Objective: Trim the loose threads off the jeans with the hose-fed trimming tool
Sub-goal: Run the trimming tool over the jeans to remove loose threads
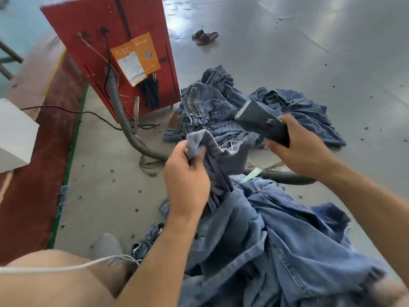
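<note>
1. From the head camera, the far left is taken up by a red cabinet [110,52] standing on the grey floor [287,52], with two orange papers [135,58] stuck on its face and a dark cloth hanging below them.
2. A ribbed grey hose [124,120] drops from the cabinet, curves along the floor, passes behind the raised cloth and comes out on the right under the right forearm.
3. A thin black cable [88,113] trails across the floor at the cabinet's foot, and one pair of dark sandals [204,37] lies far off, well apart from everything else.
4. A heap of jeans [221,107] sits on the floor beyond the hands; I cannot count the garments in it.
5. The jeans being worked [276,240] spread across the near right, over the person's lap.
6. The left hand [186,173] grips a bunched fold of this denim and lifts it; the pale inner side faces up with frayed threads along its edge.
7. The right hand [303,145] has its fingers wrapped round the trimming tool [263,121], the only one in sight.
8. The tool's long axis runs from the palm up and to the far left; its wide flat mouth points away, above the raised fold and not touching it.
9. A white cord [66,268] crosses the near left over a bare knee.
</note>
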{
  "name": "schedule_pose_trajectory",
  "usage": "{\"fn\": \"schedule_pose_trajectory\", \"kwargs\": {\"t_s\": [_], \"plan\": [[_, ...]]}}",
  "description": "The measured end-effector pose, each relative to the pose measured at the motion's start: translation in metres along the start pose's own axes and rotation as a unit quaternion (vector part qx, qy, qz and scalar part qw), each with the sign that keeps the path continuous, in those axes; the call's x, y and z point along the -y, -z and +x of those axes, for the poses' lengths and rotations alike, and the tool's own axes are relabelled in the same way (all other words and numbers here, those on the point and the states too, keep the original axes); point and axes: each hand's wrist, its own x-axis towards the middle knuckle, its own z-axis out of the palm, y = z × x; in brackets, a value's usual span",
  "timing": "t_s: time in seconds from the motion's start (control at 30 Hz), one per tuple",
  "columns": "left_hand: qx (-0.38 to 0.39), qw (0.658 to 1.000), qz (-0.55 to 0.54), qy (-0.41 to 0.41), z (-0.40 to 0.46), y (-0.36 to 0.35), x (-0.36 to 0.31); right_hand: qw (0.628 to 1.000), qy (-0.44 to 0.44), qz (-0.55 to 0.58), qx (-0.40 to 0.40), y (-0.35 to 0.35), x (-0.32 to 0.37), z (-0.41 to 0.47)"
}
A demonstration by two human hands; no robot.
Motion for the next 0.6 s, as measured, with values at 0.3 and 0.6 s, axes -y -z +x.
{"fn": "schedule_pose_trajectory", "kwargs": {"t_s": [0.3, 0.6], "plan": [[0.242, 0.921, 0.007, 0.305, -0.126, 0.006, 0.052, 0.998, 0.000, 0.000, 0.058, -0.011, 0.012, -0.015], [0.034, 0.778, -0.262, 0.570, -0.127, -0.007, 0.121, 0.961, 0.011, -0.146, 0.232, -0.085, -0.002, -0.034]]}}
